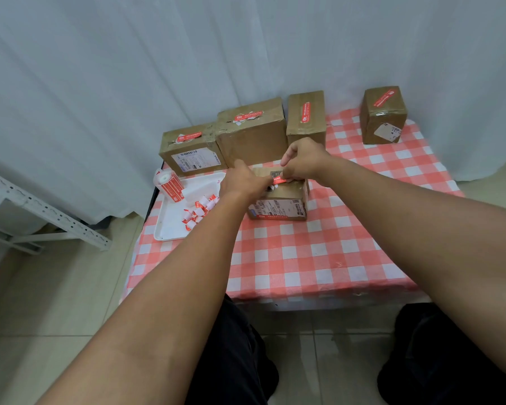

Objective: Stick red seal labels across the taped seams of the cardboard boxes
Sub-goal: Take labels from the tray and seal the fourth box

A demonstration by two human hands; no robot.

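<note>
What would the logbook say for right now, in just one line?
step: sticking red label on small box | left hand: on label end | right hand: pinching label | back boxes: labelled

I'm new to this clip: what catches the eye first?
Two hands meet over a small box mid-table, the left hand and right hand laying a red label on its top. Four labelled boxes line the back edge. A white tray on the left holds a label roll.
</note>
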